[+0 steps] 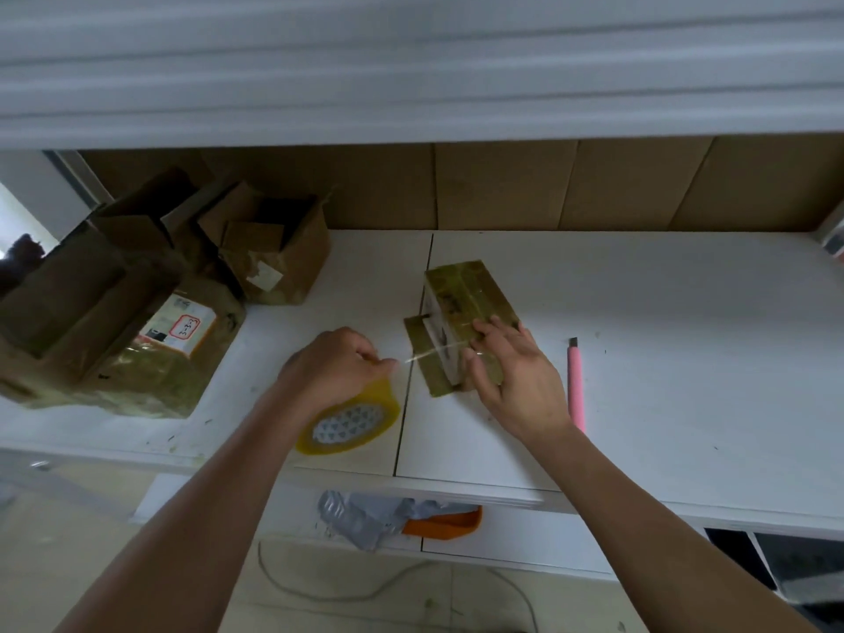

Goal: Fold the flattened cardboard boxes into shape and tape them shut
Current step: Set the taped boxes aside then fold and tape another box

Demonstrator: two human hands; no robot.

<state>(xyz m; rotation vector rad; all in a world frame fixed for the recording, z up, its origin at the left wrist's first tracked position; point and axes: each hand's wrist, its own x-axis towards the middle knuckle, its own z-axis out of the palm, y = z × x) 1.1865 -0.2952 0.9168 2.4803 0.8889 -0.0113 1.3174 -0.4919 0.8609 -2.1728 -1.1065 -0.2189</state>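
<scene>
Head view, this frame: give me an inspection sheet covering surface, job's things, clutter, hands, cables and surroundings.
Surface: white table, scuffed, with a seam down the middle.
Job's things: small cardboard box already glossy with tape; yellow tape roll; a clear tape strip stretched from roll to box.
Clutter: pink utility knife right of the box; open and taped cartons at far left.
Hands: left hand grips the tape roll; right hand presses on the box, fingers fairly straight.
Cables: a grey cord on the floor.
Surroundings: cardboard sheets against the back; grey bags under the table.
</scene>
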